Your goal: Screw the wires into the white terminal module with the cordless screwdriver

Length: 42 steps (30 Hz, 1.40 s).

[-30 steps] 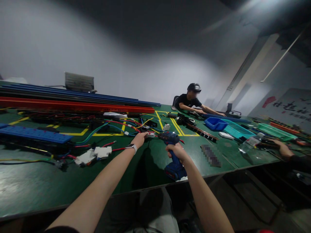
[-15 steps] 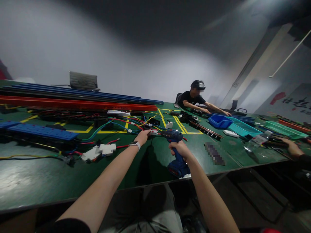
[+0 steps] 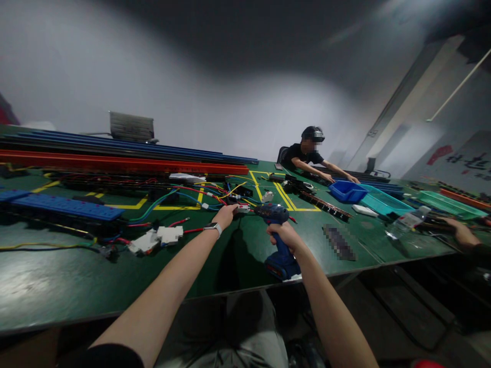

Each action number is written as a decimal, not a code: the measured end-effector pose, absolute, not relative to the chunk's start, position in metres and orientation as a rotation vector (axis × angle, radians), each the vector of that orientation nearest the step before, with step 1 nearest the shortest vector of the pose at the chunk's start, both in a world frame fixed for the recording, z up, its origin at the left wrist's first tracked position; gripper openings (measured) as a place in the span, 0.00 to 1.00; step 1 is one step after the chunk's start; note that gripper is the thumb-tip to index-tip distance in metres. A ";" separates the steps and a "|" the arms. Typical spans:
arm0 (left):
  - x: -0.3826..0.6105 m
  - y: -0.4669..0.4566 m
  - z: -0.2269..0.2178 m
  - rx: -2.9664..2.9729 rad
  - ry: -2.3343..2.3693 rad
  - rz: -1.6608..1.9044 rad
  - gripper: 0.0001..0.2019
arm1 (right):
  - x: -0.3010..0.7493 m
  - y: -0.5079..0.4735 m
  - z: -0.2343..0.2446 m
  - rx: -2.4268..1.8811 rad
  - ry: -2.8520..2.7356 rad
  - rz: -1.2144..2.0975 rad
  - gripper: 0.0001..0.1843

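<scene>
My right hand (image 3: 283,236) is closed round the handle of a blue cordless drill (image 3: 276,240), whose nose points left at a small white and red breaker (image 3: 242,208). My left hand (image 3: 225,214) is closed on that breaker and holds it on the green table (image 3: 57,281). A light band sits on my left wrist. Red and blue wires run from the breaker towards the tangle behind it.
White breakers with red wires (image 3: 155,239) lie left of my arm. Long red and blue rails (image 3: 126,164) line the far side. A person (image 3: 307,153) sits across by a blue bin (image 3: 347,191) and teal trays. Another person's hand (image 3: 462,232) and a plastic bottle (image 3: 406,221) are right.
The view shifted slightly to the left between one second ago and now. My hands, the drill and the breaker keep the same hold and place on the table.
</scene>
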<state>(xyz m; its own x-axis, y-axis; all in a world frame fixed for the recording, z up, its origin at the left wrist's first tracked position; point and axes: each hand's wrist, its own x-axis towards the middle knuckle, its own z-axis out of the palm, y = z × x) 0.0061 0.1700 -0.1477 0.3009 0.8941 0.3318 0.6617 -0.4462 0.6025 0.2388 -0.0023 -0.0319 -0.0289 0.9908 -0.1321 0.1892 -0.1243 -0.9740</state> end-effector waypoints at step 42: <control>0.004 0.171 -0.150 2.301 1.359 0.920 0.25 | 0.239 -0.003 -0.031 -1.404 -1.295 1.260 0.08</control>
<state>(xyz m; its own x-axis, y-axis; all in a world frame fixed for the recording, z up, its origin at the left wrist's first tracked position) 0.0038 0.1712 -0.1499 0.3422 0.8645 0.3681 0.6628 -0.4998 0.5576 0.2390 -0.0029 -0.0309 -0.0332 0.9905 -0.1332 0.1603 -0.1263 -0.9789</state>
